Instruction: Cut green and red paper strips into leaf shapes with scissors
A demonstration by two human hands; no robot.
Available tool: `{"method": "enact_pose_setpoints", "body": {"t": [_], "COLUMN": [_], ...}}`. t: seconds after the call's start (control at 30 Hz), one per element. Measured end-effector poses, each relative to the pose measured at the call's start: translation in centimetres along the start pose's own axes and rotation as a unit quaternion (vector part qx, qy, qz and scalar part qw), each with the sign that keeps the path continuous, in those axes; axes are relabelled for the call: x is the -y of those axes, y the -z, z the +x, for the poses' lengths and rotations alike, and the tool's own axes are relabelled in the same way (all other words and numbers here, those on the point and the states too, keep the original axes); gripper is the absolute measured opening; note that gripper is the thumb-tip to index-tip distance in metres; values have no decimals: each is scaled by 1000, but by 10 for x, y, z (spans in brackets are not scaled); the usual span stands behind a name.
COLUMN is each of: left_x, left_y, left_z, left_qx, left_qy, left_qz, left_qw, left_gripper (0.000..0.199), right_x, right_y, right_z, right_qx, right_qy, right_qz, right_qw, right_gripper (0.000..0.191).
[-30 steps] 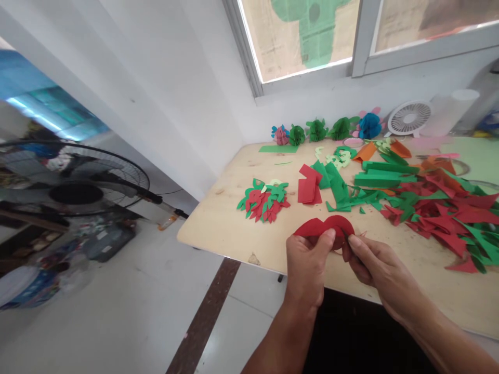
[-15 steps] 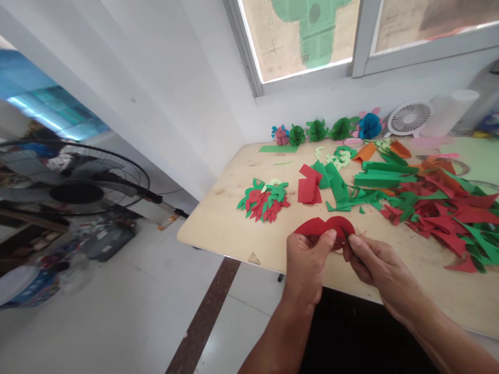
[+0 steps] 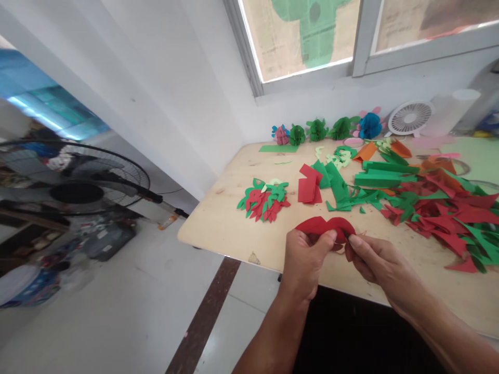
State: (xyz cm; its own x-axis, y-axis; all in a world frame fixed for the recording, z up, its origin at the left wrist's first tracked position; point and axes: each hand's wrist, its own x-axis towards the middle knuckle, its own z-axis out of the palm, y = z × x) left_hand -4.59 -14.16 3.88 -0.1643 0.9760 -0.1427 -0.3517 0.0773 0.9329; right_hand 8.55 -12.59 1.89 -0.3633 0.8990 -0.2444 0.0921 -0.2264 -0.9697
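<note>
A red paper cutout [image 3: 314,225] with rounded edges is held above the table's front edge. My left hand [image 3: 306,259] pinches it, thumb on top. On its right end, the thumb and fingers of my right hand [image 3: 370,257] are pressed together on the same paper. Whether the right fingers also hold something small is hidden. Beyond my left hand lies a pile of red and green leaf-like paper cutouts [image 3: 265,200]. Folded red paper pieces [image 3: 309,188] rest on the table [image 3: 222,218] just past the held cutout.
Red and green paper scraps [image 3: 440,208] heap on the right. Several paper honeycomb figures [image 3: 317,130] line the wall beside a small white fan [image 3: 410,118]. Green folded strips [image 3: 385,174] lie mid-table. A large black fan [image 3: 78,189] stands on the left.
The red cutout is bent slightly differently between my fingers. My left forearm has shifted a little to the left; both hands keep their grip.
</note>
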Motion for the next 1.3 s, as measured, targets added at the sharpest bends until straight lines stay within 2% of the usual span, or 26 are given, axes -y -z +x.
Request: {"method": "enact_pose_setpoints", "body": {"t": [0.23,0.53,0.97,1.3], "left_x": [-3,-5,-8,-12], "left_y": [2,9,15,14], "left_z": [1,5,7,7], "left_qx": [13,44,69,68], "left_qy": [4,9,-9,-5], "left_qz": [16,43,72,78], "left_qw": [1000,998,995,995], "left_gripper": [17,15,12,14], "right_x": [2,0,2,0], "right_y": [3,8,9,11], "right_z": [-1,3,3,2], "right_qx": [6,24,29,51], "right_qy": [-10,9,12,9], "right_qz": [-7,-46,-67,-57], "right_qw": [1000,999,997,997], "right_gripper": [51,53,54,52]}}
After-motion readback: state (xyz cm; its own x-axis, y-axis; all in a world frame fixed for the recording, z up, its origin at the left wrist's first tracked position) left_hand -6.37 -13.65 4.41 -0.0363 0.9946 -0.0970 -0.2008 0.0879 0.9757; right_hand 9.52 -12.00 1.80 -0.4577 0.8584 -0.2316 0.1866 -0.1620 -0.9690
